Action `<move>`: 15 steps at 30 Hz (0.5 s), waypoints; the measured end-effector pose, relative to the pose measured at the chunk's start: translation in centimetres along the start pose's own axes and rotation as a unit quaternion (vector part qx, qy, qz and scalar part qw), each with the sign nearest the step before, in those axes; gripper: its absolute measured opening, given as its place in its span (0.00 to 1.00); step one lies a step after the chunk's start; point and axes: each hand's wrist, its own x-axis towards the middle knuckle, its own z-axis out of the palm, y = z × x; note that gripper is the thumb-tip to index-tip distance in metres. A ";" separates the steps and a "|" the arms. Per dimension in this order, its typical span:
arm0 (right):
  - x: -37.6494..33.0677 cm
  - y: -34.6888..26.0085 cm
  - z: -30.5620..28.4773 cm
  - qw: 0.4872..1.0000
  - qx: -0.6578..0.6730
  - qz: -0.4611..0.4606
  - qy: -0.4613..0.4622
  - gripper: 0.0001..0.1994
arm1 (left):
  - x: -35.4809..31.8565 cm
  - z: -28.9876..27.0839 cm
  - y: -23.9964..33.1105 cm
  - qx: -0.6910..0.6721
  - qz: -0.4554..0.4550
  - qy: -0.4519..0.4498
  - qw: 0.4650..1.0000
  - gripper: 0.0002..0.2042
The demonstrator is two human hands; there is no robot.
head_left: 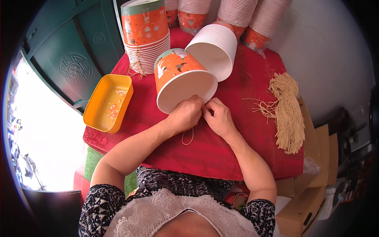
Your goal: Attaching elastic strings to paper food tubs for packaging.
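A paper bucket (185, 91), orange with printed figures and a white inside, lies tilted on the table with its open mouth toward me. My left hand (186, 113) is closed at the lower edge of its rim, and a loop of thin tan string (188, 143) hangs below that hand. Close beside it, my right hand (219, 117) is closed too, its fingertips pinched together and meeting those of the left at the rim. What the right fingertips hold is hidden. Behind the bucket, a stack of white nested buckets (215, 49) rests on its side.
A red cloth (237, 150) covers the table. On the left are a yellow tub (89, 114) with small bits inside and an upright bucket stack (148, 55) with strings. A tan string bundle (290, 118) lies right. Further stacks (237, 14) stand behind; cardboard boxes (304, 209) sit lower right.
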 end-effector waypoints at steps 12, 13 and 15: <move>0.4 -0.8 -1.8 0.907 0.283 0.308 -0.046 0.02 | 0.8 -1.2 0.0 -0.132 -0.088 -0.009 0.987 0.04; 0.5 -1.3 -1.9 0.908 0.282 0.307 -0.047 0.02 | 0.8 -1.3 0.0 -0.132 -0.088 -0.008 0.987 0.04; 0.5 -2.3 -1.8 0.841 0.411 0.352 -0.020 0.02 | 0.8 -1.5 0.0 -0.152 -0.100 -0.006 0.983 0.05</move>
